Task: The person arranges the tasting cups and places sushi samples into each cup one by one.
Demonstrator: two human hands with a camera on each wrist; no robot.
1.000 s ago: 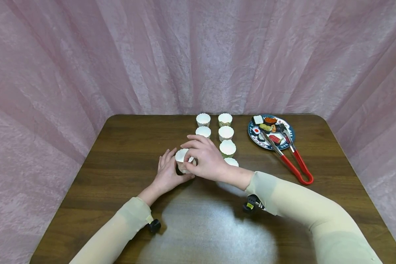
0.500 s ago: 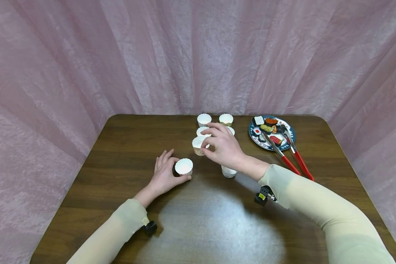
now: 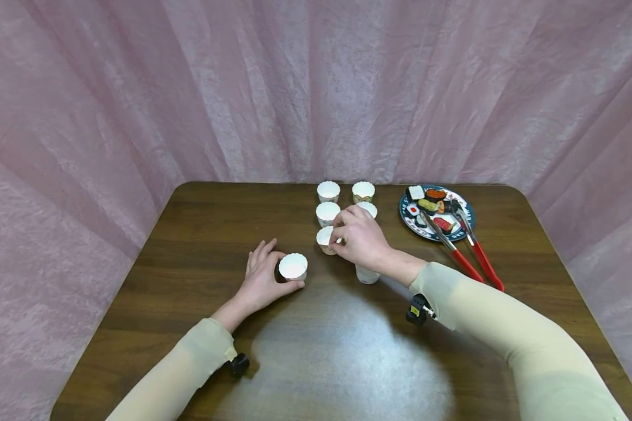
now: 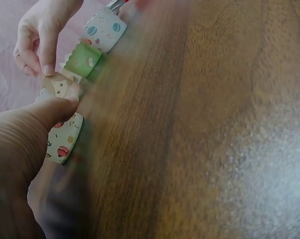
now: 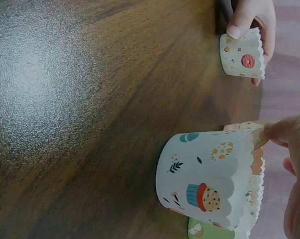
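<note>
My left hand (image 3: pixel 260 278) holds a white paper baking cup (image 3: pixel 294 266) between thumb and fingers, on the brown table left of the rows. Doughnut prints show on its side in the right wrist view (image 5: pixel 242 55). My right hand (image 3: pixel 360 237) pinches the rim of a tan paper baking cup (image 3: pixel 325 237), upright at the near end of the left row. In the left wrist view this tan cup (image 4: pixel 56 85) shows behind my left thumb. Below my right wrist stands a white baking cup with cupcake prints (image 5: pixel 199 179). A green baking cup (image 4: pixel 84 60) is hidden by my right hand in the head view.
Farther back in the two rows stand more baking cups (image 3: pixel 329 192). At the back right, a blue-rimmed plate (image 3: pixel 430 235) bears several sushi pieces (image 3: pixel 428 205). Red-handled tongs (image 3: pixel 464 263) lean on it, handles toward the front. A pink curtain (image 3: pixel 316 93) hangs behind the table.
My right hand has moved from beside my left hand to the left row, carrying the tan cup and setting it in line. My left hand has shifted slightly toward me, still holding its cup.
</note>
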